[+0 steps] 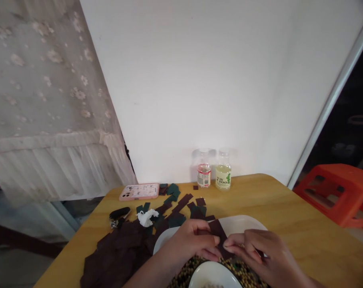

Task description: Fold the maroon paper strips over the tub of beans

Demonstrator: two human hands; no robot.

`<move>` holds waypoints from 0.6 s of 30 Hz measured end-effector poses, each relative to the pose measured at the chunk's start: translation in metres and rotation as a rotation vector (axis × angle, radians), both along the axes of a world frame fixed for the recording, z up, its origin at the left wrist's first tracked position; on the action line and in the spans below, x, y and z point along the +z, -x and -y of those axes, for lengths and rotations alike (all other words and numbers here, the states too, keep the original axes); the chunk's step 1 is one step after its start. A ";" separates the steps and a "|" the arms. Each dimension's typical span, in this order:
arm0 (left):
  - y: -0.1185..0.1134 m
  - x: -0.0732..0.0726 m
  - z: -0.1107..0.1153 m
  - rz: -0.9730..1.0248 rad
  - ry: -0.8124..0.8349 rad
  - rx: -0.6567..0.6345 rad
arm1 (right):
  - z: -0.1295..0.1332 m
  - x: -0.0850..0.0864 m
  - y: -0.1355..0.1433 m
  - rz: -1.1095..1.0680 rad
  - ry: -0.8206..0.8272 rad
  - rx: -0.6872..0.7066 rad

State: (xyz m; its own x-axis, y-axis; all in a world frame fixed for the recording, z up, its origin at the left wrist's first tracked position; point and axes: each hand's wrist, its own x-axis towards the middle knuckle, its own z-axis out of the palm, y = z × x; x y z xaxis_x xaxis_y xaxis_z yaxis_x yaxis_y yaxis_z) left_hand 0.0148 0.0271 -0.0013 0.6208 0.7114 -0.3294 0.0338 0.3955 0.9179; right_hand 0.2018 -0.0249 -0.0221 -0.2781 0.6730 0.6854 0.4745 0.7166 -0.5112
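Observation:
A dark maroon flat piece (218, 234), sheet-like, is held up between my two hands over a white tray (244, 222). My left hand (196, 240) pinches its left side. The fingertips of my right hand (253, 250) close on its right edge. Below them, many small yellowish and dark beads (244, 270) fill the tray, partly hidden by my hands. A white bowl (214, 274) stands at the bottom, with some pale contents that I cannot make out. To the left lies a large pile of dark maroon pieces (118, 256).
Loose green and maroon pieces (177, 220) lie beyond the tray, near a crumpled white tissue (147, 217), keys with a black fob (120, 214) and a pink-cased phone (139, 191). Two bottles (223, 176) stand by the wall. An orange stool (343, 192) is at right.

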 end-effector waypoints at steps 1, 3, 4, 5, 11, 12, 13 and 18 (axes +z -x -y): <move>0.000 0.001 0.000 -0.002 -0.002 0.003 | 0.000 0.000 0.000 -0.001 0.000 -0.001; -0.001 0.003 0.001 -0.010 -0.002 0.014 | -0.001 0.001 0.001 0.001 -0.005 -0.003; -0.001 0.004 0.002 -0.011 0.000 0.016 | -0.001 0.002 0.001 0.000 -0.009 -0.003; -0.002 0.005 0.002 -0.010 0.001 0.015 | -0.001 0.002 0.001 -0.003 -0.011 -0.006; -0.002 0.004 0.002 -0.002 0.001 0.025 | -0.002 0.000 0.001 -0.007 -0.005 -0.001; -0.002 0.004 0.001 0.000 0.003 0.022 | -0.003 0.000 0.001 -0.007 -0.004 0.003; -0.001 0.003 0.001 0.003 0.004 0.018 | -0.003 0.000 0.001 -0.010 -0.004 0.005; -0.001 0.004 0.001 -0.007 -0.009 -0.003 | -0.002 0.002 0.002 0.002 -0.004 -0.002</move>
